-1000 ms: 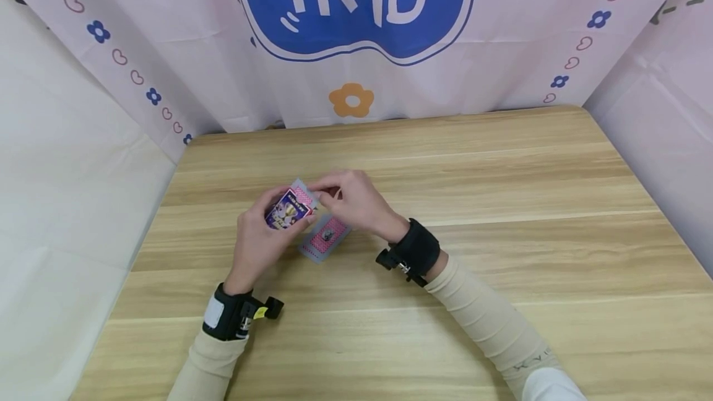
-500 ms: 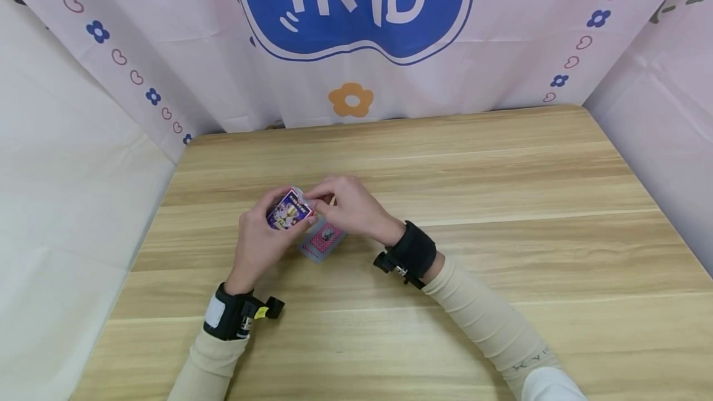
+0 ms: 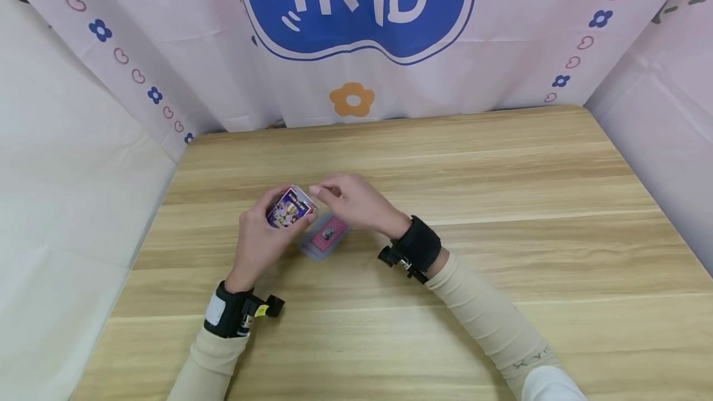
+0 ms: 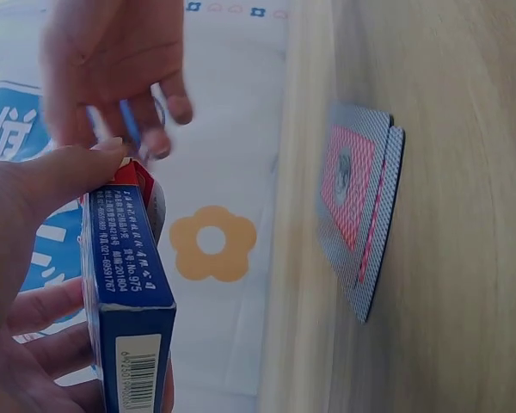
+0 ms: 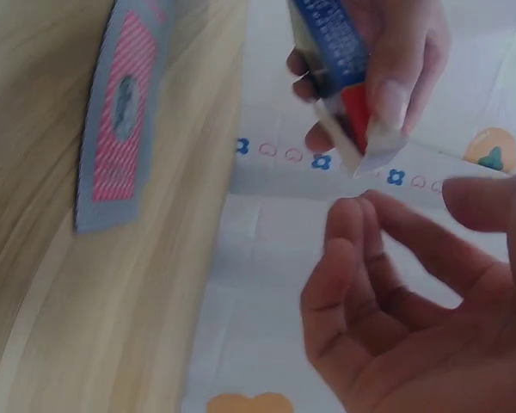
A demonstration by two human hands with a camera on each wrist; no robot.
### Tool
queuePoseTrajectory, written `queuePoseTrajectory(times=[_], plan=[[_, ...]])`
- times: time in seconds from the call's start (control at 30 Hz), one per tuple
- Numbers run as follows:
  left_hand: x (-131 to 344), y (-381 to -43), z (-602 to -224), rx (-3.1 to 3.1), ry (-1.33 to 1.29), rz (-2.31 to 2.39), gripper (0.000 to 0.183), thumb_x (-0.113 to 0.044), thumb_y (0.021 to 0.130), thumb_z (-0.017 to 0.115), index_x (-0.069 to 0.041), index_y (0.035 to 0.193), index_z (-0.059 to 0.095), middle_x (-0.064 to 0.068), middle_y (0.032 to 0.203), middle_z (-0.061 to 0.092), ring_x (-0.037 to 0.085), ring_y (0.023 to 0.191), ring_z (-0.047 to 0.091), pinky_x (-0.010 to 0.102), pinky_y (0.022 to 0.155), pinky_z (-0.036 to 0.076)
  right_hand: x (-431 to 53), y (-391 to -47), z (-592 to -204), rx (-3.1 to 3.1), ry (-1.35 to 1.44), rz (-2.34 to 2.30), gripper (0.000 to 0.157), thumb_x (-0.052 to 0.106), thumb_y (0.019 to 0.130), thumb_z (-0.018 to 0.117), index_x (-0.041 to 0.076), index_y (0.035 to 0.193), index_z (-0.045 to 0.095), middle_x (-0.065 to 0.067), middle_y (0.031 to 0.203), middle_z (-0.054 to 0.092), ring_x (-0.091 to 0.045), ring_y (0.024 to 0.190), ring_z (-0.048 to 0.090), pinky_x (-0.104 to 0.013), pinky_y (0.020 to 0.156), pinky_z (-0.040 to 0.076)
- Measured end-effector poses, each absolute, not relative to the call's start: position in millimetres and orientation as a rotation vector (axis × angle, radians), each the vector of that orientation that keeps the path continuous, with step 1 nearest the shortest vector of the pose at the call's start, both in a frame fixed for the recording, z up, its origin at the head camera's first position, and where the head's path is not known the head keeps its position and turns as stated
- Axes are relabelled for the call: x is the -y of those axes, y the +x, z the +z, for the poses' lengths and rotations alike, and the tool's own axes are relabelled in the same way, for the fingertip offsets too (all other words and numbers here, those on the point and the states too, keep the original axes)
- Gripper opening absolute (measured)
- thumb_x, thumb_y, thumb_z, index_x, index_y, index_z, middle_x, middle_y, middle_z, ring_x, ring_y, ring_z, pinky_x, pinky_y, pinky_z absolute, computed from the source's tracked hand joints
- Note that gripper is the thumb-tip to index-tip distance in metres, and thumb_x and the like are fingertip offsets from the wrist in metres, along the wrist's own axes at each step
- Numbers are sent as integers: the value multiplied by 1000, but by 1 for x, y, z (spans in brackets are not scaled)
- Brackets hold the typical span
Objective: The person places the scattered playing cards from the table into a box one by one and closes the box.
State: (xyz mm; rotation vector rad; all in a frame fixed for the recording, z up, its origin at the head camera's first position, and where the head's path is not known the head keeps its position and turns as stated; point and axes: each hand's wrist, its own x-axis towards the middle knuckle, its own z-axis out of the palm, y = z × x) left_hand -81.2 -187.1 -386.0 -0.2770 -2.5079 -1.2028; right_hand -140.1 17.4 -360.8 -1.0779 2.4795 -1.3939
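My left hand point(image 3: 259, 237) grips a small blue-and-purple playing card box point(image 3: 289, 208), its thumb along one edge and its fingers round the other side. The box is tilted, with its end flap point(image 5: 383, 146) standing out at the end facing my right hand point(image 3: 359, 203). That right hand is just off this end, fingers loosely bent and thumb apart from them, holding nothing, as the right wrist view shows. On the table below lies a pile of playing cards point(image 3: 327, 237), pink-and-grey backs up, partly covered by the right hand in the head view.
The wood-grain table point(image 3: 473, 320) stretches out around both hands. Behind it hangs a white curtain point(image 3: 501, 67) with a blue emblem and flowers, and white cloth point(image 3: 72, 203) closes the left side. Each wrist wears a black strap point(image 3: 420, 243) with a small camera.
A pink-backed card that stuck out of the box a second ago slid down inside it under my right fingers. The right hand has since drawn slightly back from the box; the left stays put.
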Motion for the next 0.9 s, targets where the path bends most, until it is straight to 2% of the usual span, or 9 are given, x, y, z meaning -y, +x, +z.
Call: queuePoseTrajectory(times=[0.07, 0.13, 0.27, 0.43, 0.57, 0.7, 0.83, 0.9], plan=[[189, -82, -387, 2504, -259, -1207, 65, -42, 72, 79, -13, 125, 57, 12, 106, 65, 20, 81, 59, 41, 59, 52, -18, -143, -366, -2548, -1030, -1310, 37, 26, 99, 51, 11, 66, 59, 3, 59, 45, -8, 50, 40, -23, 46, 34], [191, -83, -388, 2506, -231, -1208, 66, -43, 71, 79, -14, 126, 56, 12, 108, 64, 21, 82, 58, 41, 60, 51, -18, -143, -372, -2633, -981, -1139, 43, 29, 96, 54, 12, 57, 46, 4, 53, 35, -9, 44, 33, -23, 41, 27], [192, -83, -388, 2507, -170, -1211, 68, -45, 71, 79, -15, 127, 55, 11, 110, 65, 20, 83, 58, 39, 61, 49, -15, -139, -384, -2735, -897, -721, 45, 38, 86, 66, 15, 55, 43, 5, 54, 36, -8, 44, 33, -23, 37, 25], [191, -83, -387, 2456, -106, -1221, 70, -47, 71, 78, -16, 128, 54, 9, 112, 65, 17, 83, 58, 36, 61, 50, -11, -132, -394, -2742, -814, -529, 45, 47, 73, 76, 14, 56, 51, 1, 63, 48, -13, 51, 43, -27, 38, 33], [190, -83, -385, 2411, -62, -1226, 68, -47, 70, 78, -17, 127, 54, 9, 114, 65, 15, 87, 59, 35, 63, 50, -10, -131, -395, -2766, -773, -495, 44, 50, 69, 78, 14, 58, 55, 0, 66, 53, -14, 53, 47, -29, 39, 37], [190, -82, -384, 2396, -55, -1235, 67, -45, 71, 79, -16, 126, 55, 9, 114, 65, 17, 88, 59, 37, 64, 49, -11, -134, -394, -2733, -729, -500, 42, 50, 69, 78, 14, 60, 56, 2, 63, 50, -12, 50, 43, -28, 39, 34], [189, -82, -383, 2382, -72, -1243, 65, -42, 71, 80, -14, 125, 56, 10, 112, 65, 20, 86, 58, 38, 64, 48, -15, -139, -391, -2648, -732, -530, 38, 41, 74, 77, 13, 62, 54, 3, 59, 42, -11, 48, 38, -26, 39, 29], [189, -81, -384, 2375, -77, -1243, 66, -41, 71, 80, -14, 125, 56, 10, 111, 65, 21, 85, 58, 39, 63, 47, -17, -141, -389, -2584, -763, -575, 32, 34, 78, 76, 11, 66, 56, 3, 60, 43, -11, 49, 38, -25, 41, 29]])
